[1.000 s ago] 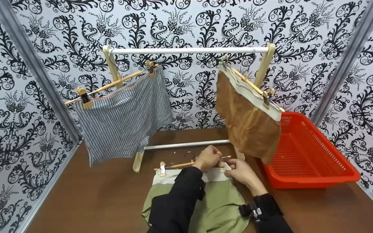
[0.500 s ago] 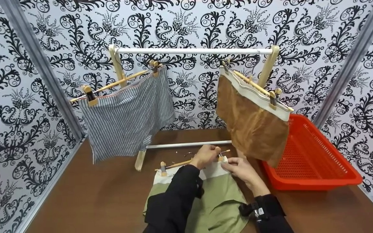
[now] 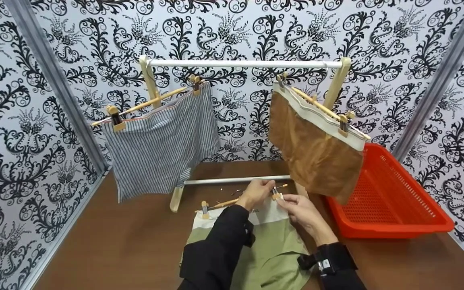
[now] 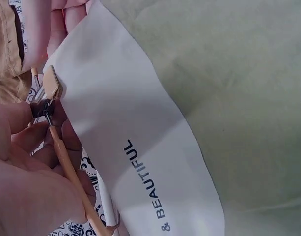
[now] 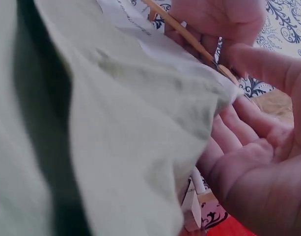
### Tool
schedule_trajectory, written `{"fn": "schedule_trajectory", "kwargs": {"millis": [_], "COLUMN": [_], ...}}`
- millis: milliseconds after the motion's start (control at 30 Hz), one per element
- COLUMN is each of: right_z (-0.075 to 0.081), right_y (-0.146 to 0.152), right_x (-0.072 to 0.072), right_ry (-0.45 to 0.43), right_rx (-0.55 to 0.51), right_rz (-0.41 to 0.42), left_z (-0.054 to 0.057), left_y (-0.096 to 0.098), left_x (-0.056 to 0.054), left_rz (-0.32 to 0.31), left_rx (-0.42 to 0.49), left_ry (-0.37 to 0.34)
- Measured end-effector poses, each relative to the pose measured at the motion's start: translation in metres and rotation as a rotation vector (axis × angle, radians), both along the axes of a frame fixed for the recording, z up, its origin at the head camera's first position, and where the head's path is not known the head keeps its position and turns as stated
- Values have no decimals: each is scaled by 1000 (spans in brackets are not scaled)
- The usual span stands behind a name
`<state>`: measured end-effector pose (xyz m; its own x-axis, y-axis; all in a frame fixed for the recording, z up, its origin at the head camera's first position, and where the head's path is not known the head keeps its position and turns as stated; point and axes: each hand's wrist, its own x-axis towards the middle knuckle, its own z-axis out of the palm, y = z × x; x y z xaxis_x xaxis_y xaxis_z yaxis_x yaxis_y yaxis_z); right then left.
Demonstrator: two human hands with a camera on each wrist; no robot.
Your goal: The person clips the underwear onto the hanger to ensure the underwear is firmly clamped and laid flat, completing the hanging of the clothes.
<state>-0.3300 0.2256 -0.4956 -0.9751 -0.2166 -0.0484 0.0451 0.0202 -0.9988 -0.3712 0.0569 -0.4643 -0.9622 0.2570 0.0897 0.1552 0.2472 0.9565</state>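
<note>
Olive-green shorts [image 3: 272,245] with a white waistband lie on the brown table, waistband away from me. A wooden clip hanger [image 3: 228,202] lies along the waistband, its left clip [image 3: 205,209] on the cloth. My left hand [image 3: 255,194] pinches the hanger's right clip [image 4: 51,82] between thumb and fingers; the clip's wooden end is at the waistband edge. At the waistband's right corner, my right hand [image 3: 302,211] holds the cloth, with several fingers [image 5: 233,123] under it. In the right wrist view its thumb stands above the corner. Printed lettering shows on the waistband in the left wrist view.
Behind the hands stands a wooden rack with a white top bar [image 3: 240,63]. From it hang striped shorts [image 3: 161,145] at left and brown shorts [image 3: 316,149] at right, both on clip hangers. A red plastic basket [image 3: 397,231] sits on the table at right.
The right clip and waistband corner have come together slightly higher in view, both hands shifting a little with them. My right fingers have moved closer to the clip. The head view has shifted slightly.
</note>
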Motion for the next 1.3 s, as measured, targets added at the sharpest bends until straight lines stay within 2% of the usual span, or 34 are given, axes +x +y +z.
{"fn": "schedule_trajectory", "kwargs": {"millis": [133,333,433,533,667,767,867,1067,1200,1300], "right_z": [-4,-3,-1,1,3,4,5,5,5,5], "right_y": [-2,-3,-2,0,4,4,4,7,15,20], "right_x": [-4,-3,-2,-1,0,0,1,2,2,2], "right_ry": [7,16,4,-15,-25,-18,-4,8,-11,-23], "right_rx": [22,42,17,-6,-26,-51,-58,-14,10,24], "right_rz": [-67,-110,-89,-116,-204,-213,-186,-104,-3,43], "left_z": [1,5,4,3,2,2,2,4,6,9], "left_y": [1,0,0,0,0,1,1,0,0,0], "left_x": [1,6,6,6,6,7,7,8,6,5], "left_rz": [11,86,126,137,142,160,173,205,240,256], "left_rx": [-26,-259,-314,-304,-282,-277,-263,-172,-132,-142], "left_ry": [-27,-11,3,3,-6,-2,-17,-108,-96,-65]}}
